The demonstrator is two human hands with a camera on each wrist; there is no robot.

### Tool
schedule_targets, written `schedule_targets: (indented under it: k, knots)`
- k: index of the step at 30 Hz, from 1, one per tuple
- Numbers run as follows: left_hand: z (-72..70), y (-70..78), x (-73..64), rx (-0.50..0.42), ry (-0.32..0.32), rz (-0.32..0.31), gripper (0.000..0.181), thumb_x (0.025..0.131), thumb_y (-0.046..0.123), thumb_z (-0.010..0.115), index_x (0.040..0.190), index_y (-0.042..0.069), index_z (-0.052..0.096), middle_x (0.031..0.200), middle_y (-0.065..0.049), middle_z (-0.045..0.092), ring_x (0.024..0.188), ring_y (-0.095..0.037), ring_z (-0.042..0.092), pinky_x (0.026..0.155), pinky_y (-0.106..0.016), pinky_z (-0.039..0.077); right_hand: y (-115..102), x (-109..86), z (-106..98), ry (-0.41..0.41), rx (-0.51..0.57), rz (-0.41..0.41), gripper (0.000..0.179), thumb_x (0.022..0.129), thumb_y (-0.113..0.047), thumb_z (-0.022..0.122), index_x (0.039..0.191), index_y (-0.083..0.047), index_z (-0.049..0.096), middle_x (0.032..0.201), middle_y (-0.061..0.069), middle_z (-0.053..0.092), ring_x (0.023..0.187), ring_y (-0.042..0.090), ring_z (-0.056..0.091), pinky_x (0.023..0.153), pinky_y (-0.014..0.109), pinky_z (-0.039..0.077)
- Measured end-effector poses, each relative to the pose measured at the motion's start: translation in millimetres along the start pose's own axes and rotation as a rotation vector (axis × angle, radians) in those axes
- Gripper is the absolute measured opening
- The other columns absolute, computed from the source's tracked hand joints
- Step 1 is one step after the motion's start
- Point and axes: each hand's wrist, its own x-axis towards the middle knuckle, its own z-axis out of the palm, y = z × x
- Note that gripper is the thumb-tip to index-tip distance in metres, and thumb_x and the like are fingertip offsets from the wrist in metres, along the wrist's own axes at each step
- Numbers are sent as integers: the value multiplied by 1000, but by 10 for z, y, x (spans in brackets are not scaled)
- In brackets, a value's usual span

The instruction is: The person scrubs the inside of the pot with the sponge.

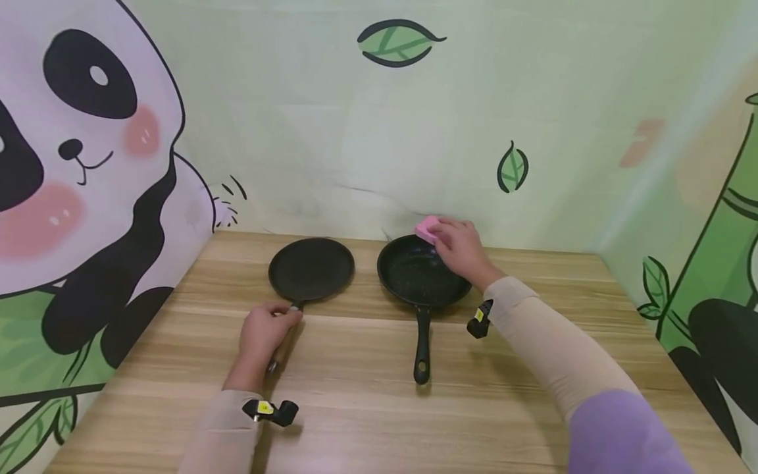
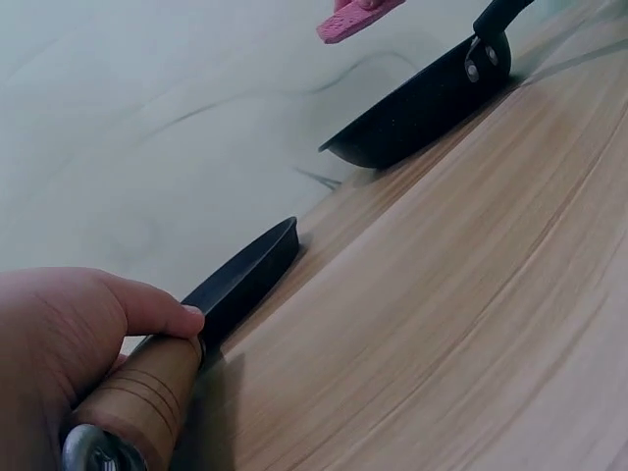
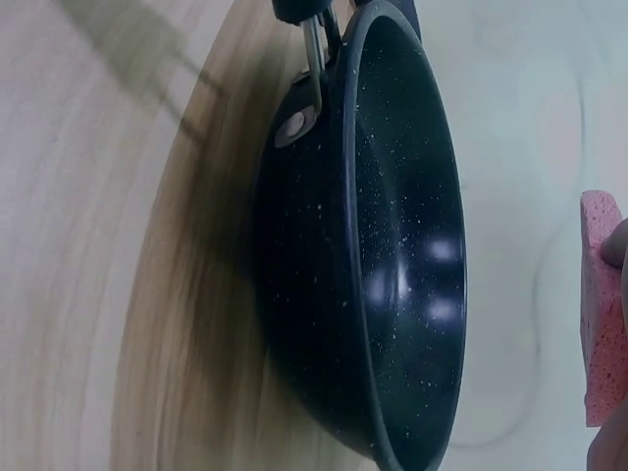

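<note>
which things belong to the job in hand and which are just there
Likely the job:
- pink sponge, held by right hand
- flat pan, held by left hand
- deep pan, near the sponge

Not part of it:
- panda wall print
- wrist cameras

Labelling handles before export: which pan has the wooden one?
The shallow pan on the person's left; the left hand holds its wooden handle. The deeper pan, to its right, has a black handle instead.
</note>
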Motion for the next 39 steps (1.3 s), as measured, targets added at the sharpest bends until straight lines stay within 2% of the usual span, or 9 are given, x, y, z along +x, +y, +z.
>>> schedule_targets:
  k: [7, 12, 17, 19, 21, 24, 26, 32, 39]
  knots:
    - [61, 82, -58, -4, 43, 5, 34, 88, 33, 72, 102, 2, 74, 103, -16, 70, 89, -31, 60, 73, -36, 45, 84, -77, -23, -4, 31, 22, 31, 99, -17, 61, 129, -9, 66, 147, 19, 51, 129, 42, 43, 108, 56, 36]
    - [113, 112, -70, 6, 78, -7, 36, 89, 34, 70, 105, 2, 72, 102, -16, 70, 89, -31, 61, 73, -38, 45, 135, -108, -43, -10, 42, 38, 31, 100, -17, 60, 129, -8, 66, 148, 19, 51, 129, 42, 43, 107, 56, 37]
    - [126, 235, -108, 181, 120, -51, 50, 93, 47, 57, 118, 5, 67, 114, -17, 69, 98, -35, 64, 73, -46, 48, 184, -128, -69, -6, 63, 33, 32, 99, -17, 60, 129, -8, 66, 146, 19, 52, 125, 41, 45, 105, 54, 39]
    - [125, 341, -139, 252, 158, -40, 54, 94, 50, 53, 123, 6, 64, 120, -18, 67, 104, -37, 64, 75, -52, 49, 198, -142, -84, -9, 73, 44, 32, 99, -18, 60, 129, -8, 66, 146, 18, 52, 126, 40, 45, 106, 54, 39]
    - [133, 462, -176, 270, 205, 4, 54, 96, 49, 51, 126, 5, 62, 120, -19, 64, 106, -38, 63, 76, -55, 50, 219, -151, -96, -9, 79, 54, 33, 99, -19, 60, 129, -8, 66, 146, 18, 53, 127, 39, 45, 106, 54, 39]
    - [188, 631, -234, 219, 252, 66, 49, 97, 48, 52, 124, 9, 63, 109, -14, 63, 98, -34, 62, 74, -54, 49, 246, -167, -114, -12, 87, 65, 34, 98, -19, 59, 129, -8, 66, 145, 18, 53, 128, 39, 44, 107, 55, 38]
    - [252, 726, -262, 152, 251, 97, 45, 96, 47, 53, 122, 11, 64, 102, -10, 64, 92, -31, 63, 72, -52, 49, 277, -173, -131, -6, 87, 63, 34, 98, -19, 59, 128, -7, 66, 145, 19, 54, 128, 40, 45, 108, 54, 37]
    - [463, 843, -292, -17, 158, 107, 43, 96, 46, 56, 124, 15, 63, 96, -5, 68, 85, -27, 64, 73, -45, 48, 354, -197, -172, 5, 99, 75, 34, 97, -20, 59, 128, -7, 66, 144, 18, 54, 128, 38, 44, 109, 54, 37]
    - [680, 881, -302, -164, 101, 114, 41, 94, 41, 58, 121, 11, 64, 95, -9, 67, 76, -25, 64, 68, -37, 50, 407, -243, -257, 2, 66, 60, 37, 100, -22, 54, 132, -5, 62, 142, 19, 55, 123, 37, 46, 106, 53, 37]
